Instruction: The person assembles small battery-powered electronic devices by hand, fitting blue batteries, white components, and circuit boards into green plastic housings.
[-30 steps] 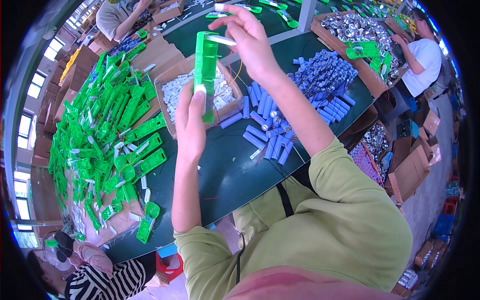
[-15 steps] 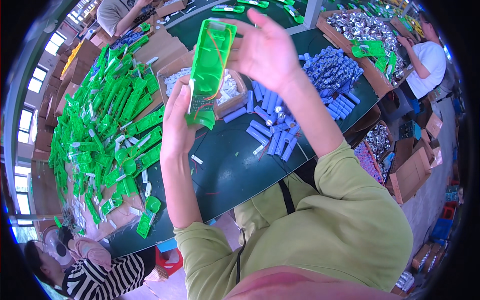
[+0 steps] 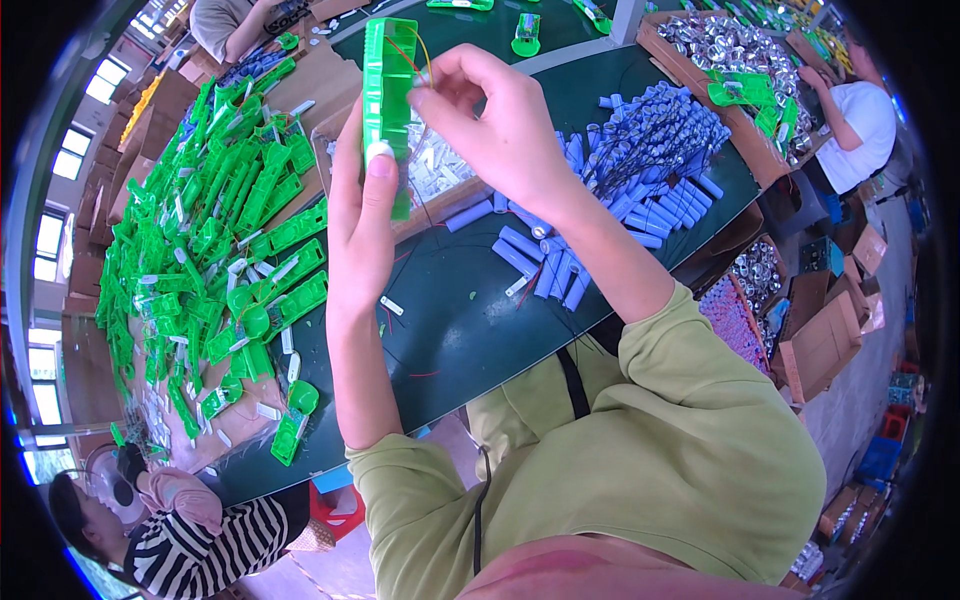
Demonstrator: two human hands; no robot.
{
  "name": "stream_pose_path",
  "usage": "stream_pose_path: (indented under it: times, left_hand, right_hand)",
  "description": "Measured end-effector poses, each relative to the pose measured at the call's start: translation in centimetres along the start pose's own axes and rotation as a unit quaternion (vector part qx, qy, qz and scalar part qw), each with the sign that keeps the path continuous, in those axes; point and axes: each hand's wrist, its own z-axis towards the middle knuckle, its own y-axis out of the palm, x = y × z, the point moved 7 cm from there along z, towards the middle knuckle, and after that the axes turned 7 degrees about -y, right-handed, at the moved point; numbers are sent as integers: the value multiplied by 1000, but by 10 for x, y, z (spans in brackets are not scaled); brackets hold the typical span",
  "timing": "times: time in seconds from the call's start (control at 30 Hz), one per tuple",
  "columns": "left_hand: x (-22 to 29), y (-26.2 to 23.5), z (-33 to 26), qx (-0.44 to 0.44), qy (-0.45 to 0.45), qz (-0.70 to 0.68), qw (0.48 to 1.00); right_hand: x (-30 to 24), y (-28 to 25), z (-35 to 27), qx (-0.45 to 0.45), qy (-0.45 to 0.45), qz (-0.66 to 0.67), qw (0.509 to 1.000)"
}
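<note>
A bright green plastic housing (image 3: pixel 386 95) with a row of compartments stands upright above the table. My left hand (image 3: pixel 362 215) is closed around its lower part, thumb pressed on the near face. My right hand (image 3: pixel 495 125) is at its right side, thumb and fingertips pinched at thin red and yellow wires (image 3: pixel 424 62) that loop out of the housing. The exact grip on the wires is partly hidden by the fingers. Behind my hands is a cardboard box of small white parts (image 3: pixel 432 165). Blue cylindrical battery cells (image 3: pixel 545 255) lie just beyond my right wrist.
A large heap of green housings (image 3: pixel 200 260) covers cardboard on the left. More wired blue cells (image 3: pixel 650 145) are piled at right, beside a box of shiny metal parts (image 3: pixel 715 50). A co-worker in stripes (image 3: pixel 215 545) is at lower left; another in white (image 3: pixel 860 130) is at right.
The housing has turned edgeways and moved slightly up and left in my left hand. My right hand has gone from spread fingers behind it to a pinch at its wires.
</note>
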Motion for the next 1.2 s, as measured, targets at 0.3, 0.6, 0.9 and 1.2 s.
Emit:
stream_pose_path:
  times: [0.3, 0.6, 0.9, 1.2]
  left_hand:
    - [-18, -11, 8, 71, 26, -12, 997]
    - [-38, -23, 10, 107, -71, -198, 972]
    - [-57, -28, 21, 98, -71, -212, 970]
    - [-41, -20, 26, 66, -41, -143, 987]
  right_hand:
    - [19, 44, -28, 12, 92, 201, 975]
    - [1, 60, -41, 91, -46, -50, 994]
    - [-11, 50, -41, 62, -181, -110, 975]
    - [216, -155, 1, -284, -28, -625, 727]
